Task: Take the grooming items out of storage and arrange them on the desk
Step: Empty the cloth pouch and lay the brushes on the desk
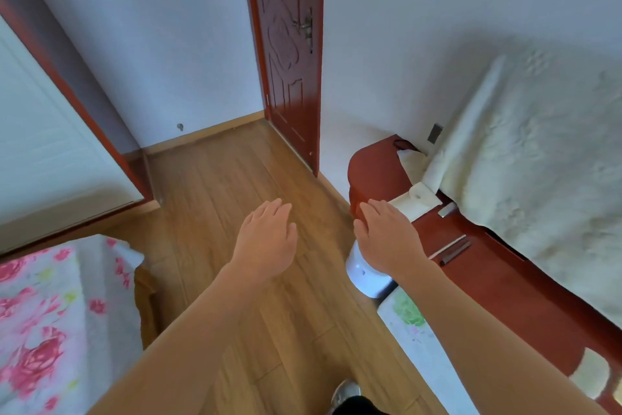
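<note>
Both bare forearms reach forward from the bottom edge, palms down. Left hand (266,239) hovers over the wooden floor (218,186), well left of the table (373,169). Its fingers (274,211) are straight, close together and released, holding nothing. Right hand (387,239) is at the table's rounded left end, fingers (378,211) likewise straight and released. Their tips are over the table's edge; whether they touch it cannot be told.

A cream cloth (525,152) covers most of the table top. Far left of the table stands a bed (40,313) with a rose-print cover. Beyond the table, a dark red door (289,44) is set in the white wall. Under the right wrist, against the table's front, sits a white round container (365,276).

On the bare strip of table top right of the right fingers, apart from them, lie a white box (417,201), a slim dark bar-like item (456,250) and a small grey piece (446,210). They are too small to tell whether they are grooming items.
</note>
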Demonstrator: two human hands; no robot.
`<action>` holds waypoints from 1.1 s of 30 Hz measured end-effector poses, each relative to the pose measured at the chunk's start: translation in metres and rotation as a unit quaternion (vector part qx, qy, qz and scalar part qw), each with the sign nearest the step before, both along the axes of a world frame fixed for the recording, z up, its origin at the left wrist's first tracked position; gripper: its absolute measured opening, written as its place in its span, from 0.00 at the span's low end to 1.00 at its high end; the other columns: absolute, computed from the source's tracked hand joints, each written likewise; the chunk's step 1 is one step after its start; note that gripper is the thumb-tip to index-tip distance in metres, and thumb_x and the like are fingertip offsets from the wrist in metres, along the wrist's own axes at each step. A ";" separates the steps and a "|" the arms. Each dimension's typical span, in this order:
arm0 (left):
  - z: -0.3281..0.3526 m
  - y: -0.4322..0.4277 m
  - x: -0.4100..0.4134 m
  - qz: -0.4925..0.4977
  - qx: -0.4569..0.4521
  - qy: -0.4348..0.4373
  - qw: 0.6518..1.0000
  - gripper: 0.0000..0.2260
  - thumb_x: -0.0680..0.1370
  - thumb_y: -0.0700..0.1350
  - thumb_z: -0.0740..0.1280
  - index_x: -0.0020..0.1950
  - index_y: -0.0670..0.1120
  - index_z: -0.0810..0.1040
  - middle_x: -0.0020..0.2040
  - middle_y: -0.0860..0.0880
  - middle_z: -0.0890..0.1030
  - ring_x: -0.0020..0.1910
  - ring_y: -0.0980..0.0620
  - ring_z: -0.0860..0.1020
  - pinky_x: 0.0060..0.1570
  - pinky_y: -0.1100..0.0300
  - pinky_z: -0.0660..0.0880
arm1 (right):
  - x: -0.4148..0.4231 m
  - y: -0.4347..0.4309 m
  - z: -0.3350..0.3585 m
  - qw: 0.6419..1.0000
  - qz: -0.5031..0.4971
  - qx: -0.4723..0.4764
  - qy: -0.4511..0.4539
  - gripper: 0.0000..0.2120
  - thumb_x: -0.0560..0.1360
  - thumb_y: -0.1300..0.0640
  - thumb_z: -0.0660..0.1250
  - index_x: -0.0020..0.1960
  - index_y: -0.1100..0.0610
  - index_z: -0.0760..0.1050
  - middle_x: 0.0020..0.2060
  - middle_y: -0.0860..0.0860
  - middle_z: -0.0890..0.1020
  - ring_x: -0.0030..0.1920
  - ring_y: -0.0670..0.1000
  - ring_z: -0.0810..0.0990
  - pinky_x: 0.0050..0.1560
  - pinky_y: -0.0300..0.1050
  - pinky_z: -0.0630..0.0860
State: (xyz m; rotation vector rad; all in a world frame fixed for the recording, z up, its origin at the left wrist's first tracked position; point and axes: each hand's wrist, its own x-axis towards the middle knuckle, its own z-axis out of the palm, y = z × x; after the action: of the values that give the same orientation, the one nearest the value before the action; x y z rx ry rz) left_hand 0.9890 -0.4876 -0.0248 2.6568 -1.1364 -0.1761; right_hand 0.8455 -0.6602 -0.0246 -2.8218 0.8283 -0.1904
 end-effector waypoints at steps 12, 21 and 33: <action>-0.007 -0.170 0.067 -0.091 0.017 0.019 0.996 0.23 0.84 0.52 0.50 0.79 0.49 0.59 0.80 0.49 0.60 0.79 0.50 0.56 0.77 0.52 0.54 | 0.031 -0.141 -0.024 0.993 -0.105 0.028 0.047 0.20 0.81 0.50 0.52 0.67 0.57 0.71 0.64 0.53 0.76 0.65 0.53 0.72 0.67 0.48 0.68; -0.059 -0.299 0.093 -0.255 0.038 0.065 0.964 0.23 0.84 0.53 0.52 0.79 0.50 0.60 0.79 0.50 0.61 0.78 0.49 0.58 0.77 0.52 0.58 | 0.024 -0.199 -0.061 0.961 -0.252 0.074 0.085 0.18 0.80 0.51 0.52 0.67 0.56 0.68 0.61 0.51 0.74 0.63 0.53 0.71 0.64 0.48 0.70; -0.123 -0.393 0.075 -0.282 0.127 0.295 0.904 0.29 0.78 0.51 0.65 0.78 0.47 0.62 0.77 0.50 0.65 0.74 0.51 0.66 0.71 0.54 0.66 | 0.022 -0.234 -0.101 0.910 -0.358 0.203 0.057 0.26 0.80 0.51 0.59 0.76 0.53 0.59 0.75 0.48 0.64 0.74 0.50 0.61 0.71 0.47 0.62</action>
State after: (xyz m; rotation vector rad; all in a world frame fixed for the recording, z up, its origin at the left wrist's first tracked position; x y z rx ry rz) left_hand 1.0643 -0.8802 -0.1482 2.1114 -1.6760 -1.2079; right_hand 0.8675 -0.8942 -0.1261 -2.0514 1.6774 0.0485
